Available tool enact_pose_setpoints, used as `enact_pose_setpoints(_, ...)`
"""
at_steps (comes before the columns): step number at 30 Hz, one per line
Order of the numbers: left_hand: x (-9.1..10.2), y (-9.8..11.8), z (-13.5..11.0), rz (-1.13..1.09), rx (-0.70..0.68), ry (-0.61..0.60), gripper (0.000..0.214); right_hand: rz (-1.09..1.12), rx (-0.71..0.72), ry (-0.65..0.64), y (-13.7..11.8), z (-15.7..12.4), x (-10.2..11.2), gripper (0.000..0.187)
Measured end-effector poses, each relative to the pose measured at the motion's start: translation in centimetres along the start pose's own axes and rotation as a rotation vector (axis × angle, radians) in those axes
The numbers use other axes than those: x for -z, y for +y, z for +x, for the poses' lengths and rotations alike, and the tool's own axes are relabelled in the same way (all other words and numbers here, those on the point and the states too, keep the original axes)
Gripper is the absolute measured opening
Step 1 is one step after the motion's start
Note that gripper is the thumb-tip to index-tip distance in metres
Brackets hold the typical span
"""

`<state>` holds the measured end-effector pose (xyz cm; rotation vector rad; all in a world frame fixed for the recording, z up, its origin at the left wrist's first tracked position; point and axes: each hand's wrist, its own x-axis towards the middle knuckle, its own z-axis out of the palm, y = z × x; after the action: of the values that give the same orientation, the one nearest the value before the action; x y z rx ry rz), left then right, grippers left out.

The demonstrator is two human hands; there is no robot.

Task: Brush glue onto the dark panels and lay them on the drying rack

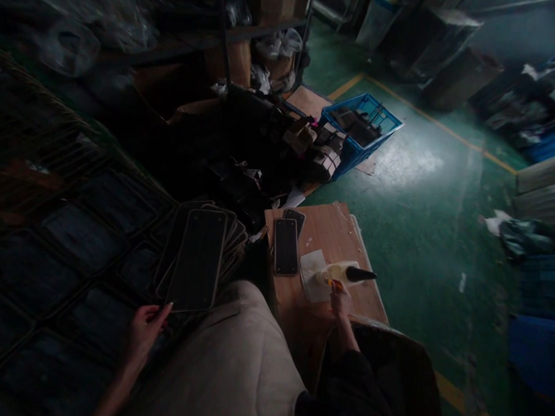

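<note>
My left hand (pixel 149 330) pinches the lower left corner of a dark rectangular panel (pixel 198 260) with rounded corners and a pale rim. Behind and beside that panel is a stack of similar panels (pixel 233 243). My right hand (pixel 341 301) is closed round a small orange-yellow piece (pixel 334 284); what it belongs to is too dim to make out. Just beyond the fingers is a pale bottle (pixel 341 272) with a black pointed tip (pixel 361 274), by a whitish sheet (pixel 312 265). A dark panel (pixel 285 248) lies on the wooden board (pixel 325 225), partly over another.
Rows of dark panels (pixel 81 230) fill the left side. A blue crate (pixel 360 153) with dark pieces stands on the green floor (pixel 423 239). Cardboard boxes and plastic bags sit on a rack (pixel 188 41) at the back. My covered leg (pixel 238 353) lies between both hands.
</note>
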<state>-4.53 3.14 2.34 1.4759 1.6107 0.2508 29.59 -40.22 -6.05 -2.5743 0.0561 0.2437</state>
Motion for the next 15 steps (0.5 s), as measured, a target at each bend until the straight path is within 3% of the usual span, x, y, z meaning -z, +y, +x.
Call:
enact_pose_setpoints(3,-0.1,-0.2,0.1,-0.111,0.094,-0.073,0.050,0.024,0.017,-0.022,0.8,1.6,-1.5,0.061)
enact_pose_setpoints(8,-0.2,-0.7,0.0,-0.166,0.153,-0.095,0.047,0.038,-0.018,-0.042,2.1,3.2,-3.3,0.057)
enact_pose_setpoints(15,-0.2,-1.1,-0.1,-0.234,0.195,-0.083,0.037,0.026,-0.013,-0.063,1.9,2.6,-3.0,0.049)
